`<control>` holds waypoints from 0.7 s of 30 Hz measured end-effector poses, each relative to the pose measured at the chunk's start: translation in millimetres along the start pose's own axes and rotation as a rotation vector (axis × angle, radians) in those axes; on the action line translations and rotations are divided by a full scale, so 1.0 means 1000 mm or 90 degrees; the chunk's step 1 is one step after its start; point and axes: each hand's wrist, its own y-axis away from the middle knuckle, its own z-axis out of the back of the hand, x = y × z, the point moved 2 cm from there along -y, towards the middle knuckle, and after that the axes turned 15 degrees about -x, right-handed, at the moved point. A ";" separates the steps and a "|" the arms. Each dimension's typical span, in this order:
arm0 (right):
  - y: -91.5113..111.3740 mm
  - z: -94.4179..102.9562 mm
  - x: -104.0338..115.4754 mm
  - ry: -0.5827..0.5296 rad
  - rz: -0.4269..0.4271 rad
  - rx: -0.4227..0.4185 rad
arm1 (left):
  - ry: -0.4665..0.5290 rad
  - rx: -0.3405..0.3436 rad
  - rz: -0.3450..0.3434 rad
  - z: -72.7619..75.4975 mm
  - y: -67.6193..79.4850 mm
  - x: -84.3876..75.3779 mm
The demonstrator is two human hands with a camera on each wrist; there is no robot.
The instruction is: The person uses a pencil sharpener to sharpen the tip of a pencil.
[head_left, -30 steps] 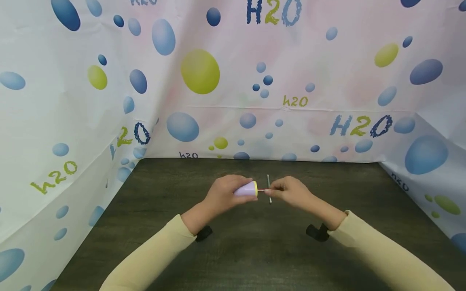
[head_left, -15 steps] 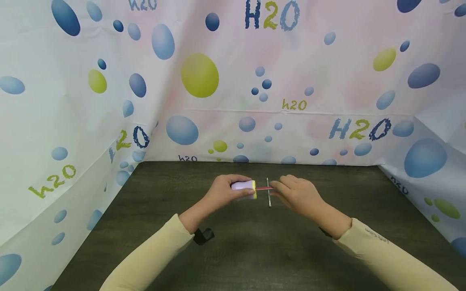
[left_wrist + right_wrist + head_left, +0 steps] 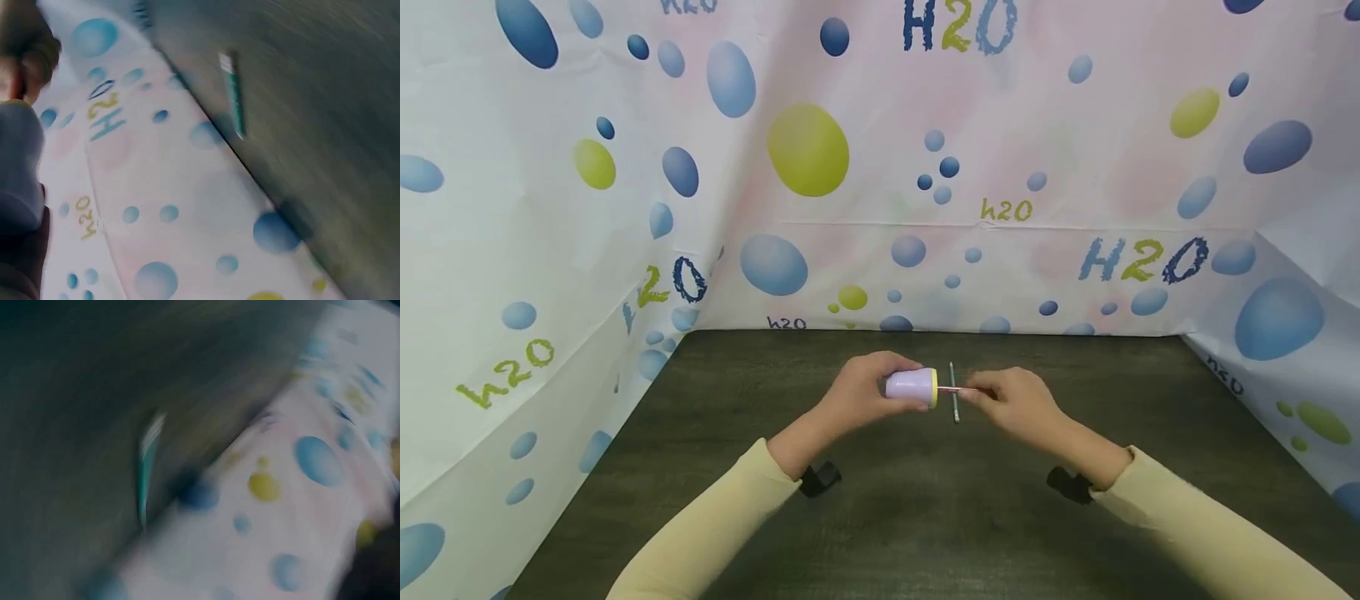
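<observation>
A lilac, cup-shaped pencil sharpener (image 3: 912,388) with a yellow rim lies sideways in the grip of my left hand (image 3: 867,387), its rimmed end facing right. Out of that end runs a thin red pencil (image 3: 950,389), pinched between thumb and fingers of my right hand (image 3: 1015,400). The pencil's tip is hidden inside the sharpener. In the left wrist view the sharpener (image 3: 19,165) fills the left edge, below the right hand (image 3: 28,56). A green pencil (image 3: 956,407) rests on the table beyond the red one; the right wrist view shows this green pencil (image 3: 147,469) blurred.
The dark wooden table (image 3: 925,517) stretches out under both arms. White sheeting (image 3: 880,192) with blue and green dots hangs behind it and along both sides. Black straps (image 3: 820,480) sit at the wrists.
The right hand has rolled over and back around the red pencil and now sits slightly further right. The left hand keeps the sharpener in nearly the same place. The green pencil lies still.
</observation>
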 end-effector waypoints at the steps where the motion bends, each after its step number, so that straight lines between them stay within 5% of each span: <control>1: 0.000 0.001 -0.002 -0.100 -0.138 0.070 | -0.032 -0.012 -0.058 -0.001 0.001 -0.002; 3: 0.000 0.004 -0.006 -0.197 -0.346 0.156 | -0.066 -0.021 -0.123 -0.003 0.005 -0.004; 5: 0.000 0.005 -0.008 -0.195 -0.375 0.178 | -0.057 -0.009 -0.099 -0.005 0.007 -0.003; 6: 0.001 0.005 -0.007 -0.156 -0.329 0.160 | -0.041 -0.002 -0.060 -0.005 0.007 -0.001; 8: 0.001 0.004 -0.004 -0.028 -0.148 0.072 | -0.001 0.009 0.048 -0.005 0.005 0.003; 11: 0.003 0.002 0.001 0.219 0.169 -0.130 | 0.070 0.020 0.209 -0.003 0.000 0.010; 14: 0.005 0.000 0.002 0.368 0.414 -0.301 | 0.132 0.037 0.305 -0.001 -0.004 0.015; 18: 0.007 -0.003 0.001 0.416 0.546 -0.410 | 0.171 0.077 0.327 -0.002 -0.004 0.014; 21: 0.006 -0.007 0.002 0.391 0.504 -0.424 | 0.165 0.072 0.306 -0.002 -0.001 0.008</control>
